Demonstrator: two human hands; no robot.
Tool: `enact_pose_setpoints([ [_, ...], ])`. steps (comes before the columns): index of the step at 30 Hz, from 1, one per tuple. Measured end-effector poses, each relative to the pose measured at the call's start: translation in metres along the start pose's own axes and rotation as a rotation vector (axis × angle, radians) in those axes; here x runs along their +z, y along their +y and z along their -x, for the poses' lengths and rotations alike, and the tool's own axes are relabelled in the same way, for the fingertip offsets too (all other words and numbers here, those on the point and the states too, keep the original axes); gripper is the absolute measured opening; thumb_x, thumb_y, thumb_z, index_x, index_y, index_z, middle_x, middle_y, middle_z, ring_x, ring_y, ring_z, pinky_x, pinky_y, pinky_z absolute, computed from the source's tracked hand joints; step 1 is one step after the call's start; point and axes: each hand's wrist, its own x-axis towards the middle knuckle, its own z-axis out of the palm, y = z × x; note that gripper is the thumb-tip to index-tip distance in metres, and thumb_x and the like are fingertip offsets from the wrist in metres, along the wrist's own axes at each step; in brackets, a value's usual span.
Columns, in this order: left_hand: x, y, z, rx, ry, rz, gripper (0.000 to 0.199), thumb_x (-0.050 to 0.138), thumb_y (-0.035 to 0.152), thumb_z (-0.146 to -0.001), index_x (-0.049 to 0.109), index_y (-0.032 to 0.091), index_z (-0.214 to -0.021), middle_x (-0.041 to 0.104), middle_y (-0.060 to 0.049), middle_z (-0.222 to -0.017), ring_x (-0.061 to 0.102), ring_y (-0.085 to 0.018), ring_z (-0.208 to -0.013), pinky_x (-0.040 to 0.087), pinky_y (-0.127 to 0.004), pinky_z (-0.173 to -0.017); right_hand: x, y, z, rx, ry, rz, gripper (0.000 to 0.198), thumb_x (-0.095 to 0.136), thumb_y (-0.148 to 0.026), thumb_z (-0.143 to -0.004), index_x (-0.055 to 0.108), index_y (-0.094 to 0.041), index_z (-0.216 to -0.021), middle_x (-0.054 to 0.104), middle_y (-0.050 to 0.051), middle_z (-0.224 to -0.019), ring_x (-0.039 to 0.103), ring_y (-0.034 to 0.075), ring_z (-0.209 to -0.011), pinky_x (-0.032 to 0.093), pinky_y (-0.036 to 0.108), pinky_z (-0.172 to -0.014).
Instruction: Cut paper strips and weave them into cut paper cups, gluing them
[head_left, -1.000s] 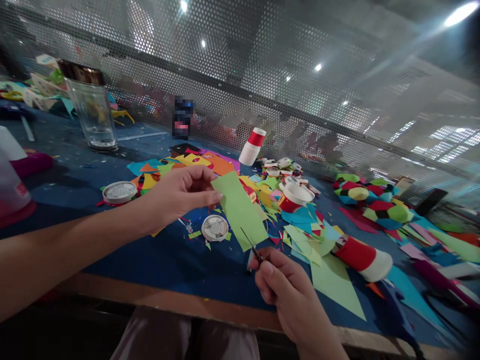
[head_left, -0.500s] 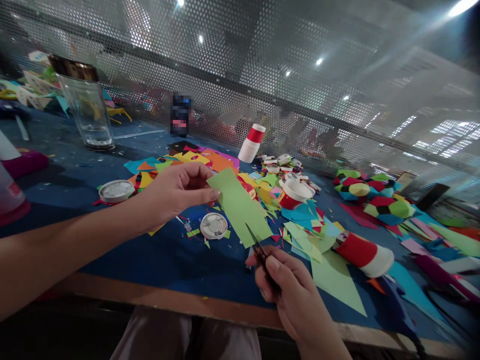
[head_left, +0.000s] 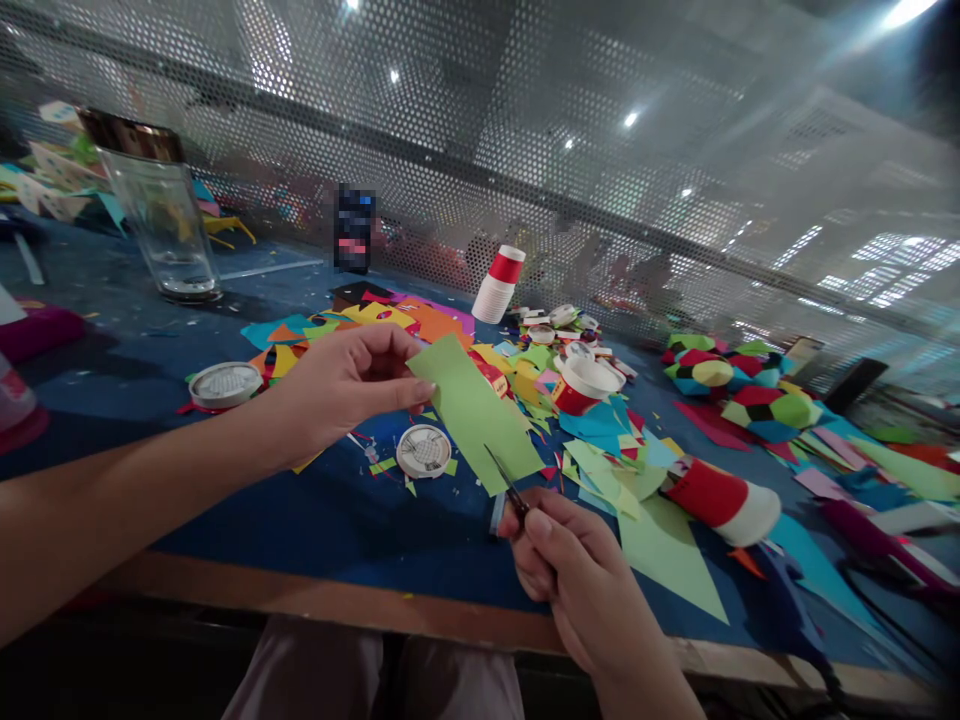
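Observation:
My left hand (head_left: 367, 375) pinches the upper left corner of a light green paper strip (head_left: 480, 415) between thumb and fingers, holding it above the table. My right hand (head_left: 566, 555) is closed around a pair of scissors (head_left: 514, 492), its handles mostly hidden by the fingers. The blade lies over the paper's lower end, pointing up and left. Below the paper, on the blue table, rests a round white disc (head_left: 424, 452) with a drawing on it. Small paper scraps lie around the disc.
Coloured paper scraps (head_left: 360, 320) spread behind my hands. A white-and-red cup (head_left: 589, 380), a tipped cup (head_left: 724, 500), stacked cups (head_left: 499, 285) and a dark blue glue gun (head_left: 791, 610) stand or lie rightward. A glass jar (head_left: 161, 215) stands at left; the table's wooden edge (head_left: 337, 600) is nearest me.
The scissors have closed: the grip of my right hand is tighter and a single blade line shows. My left hand still holds the paper, and the view has shifted slightly.

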Motion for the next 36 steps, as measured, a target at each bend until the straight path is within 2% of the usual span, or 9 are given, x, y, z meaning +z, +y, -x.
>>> enact_pose_setpoints([
  [8,0.004,0.002,0.004,-0.073,0.016,-0.099,0.024,0.082,0.018,-0.063,0.061,0.017,-0.075,0.064,0.005,-0.067,0.059,-0.008,-0.059,0.049,-0.016,-0.055,0.004,-0.003,0.000,0.010,0.023,0.039,0.034,0.068,-0.047,-0.079,0.067,-0.013,-0.076,0.038,-0.008,-0.049,0.022,0.005,-0.043,0.015,0.022,-0.042],
  [12,0.004,0.000,0.006,-0.065,-0.039,-0.110,0.024,0.081,0.021,-0.067,0.060,0.017,-0.077,0.062,0.005,-0.067,0.057,-0.007,-0.059,0.047,-0.015,-0.054,0.005,-0.003,-0.002,0.006,0.041,0.074,0.033,0.068,-0.046,-0.078,0.068,-0.012,-0.075,0.039,-0.007,-0.049,0.025,0.005,-0.043,0.016,0.022,-0.043],
  [19,0.004,0.000,0.008,-0.043,-0.045,-0.110,0.024,0.079,0.021,-0.069,0.058,0.018,-0.078,0.062,0.006,-0.065,0.056,-0.007,-0.056,0.044,-0.014,-0.051,0.002,0.002,0.000,0.006,0.077,0.077,0.036,0.070,-0.048,-0.078,0.065,-0.014,-0.071,0.044,-0.004,-0.053,0.027,0.006,-0.045,0.018,0.022,-0.043],
  [28,0.009,-0.001,0.010,-0.091,-0.078,-0.124,0.029,0.078,0.023,-0.068,0.053,0.019,-0.082,0.060,0.006,-0.064,0.055,-0.008,-0.056,0.044,-0.018,-0.052,0.010,-0.001,-0.002,-0.014,0.032,0.092,0.035,0.067,-0.047,-0.079,0.064,-0.013,-0.072,0.037,-0.007,-0.047,0.027,0.007,-0.044,0.018,0.024,-0.044],
  [36,0.010,0.002,0.013,-0.078,-0.109,-0.185,0.034,0.075,0.026,-0.071,0.053,0.021,-0.097,0.058,0.008,-0.061,0.056,-0.009,-0.054,0.042,-0.019,-0.051,0.010,0.000,-0.004,0.005,0.098,0.073,0.032,0.069,-0.045,-0.075,0.062,-0.015,-0.065,0.034,-0.008,-0.047,0.027,0.007,-0.044,0.017,0.023,-0.043],
])
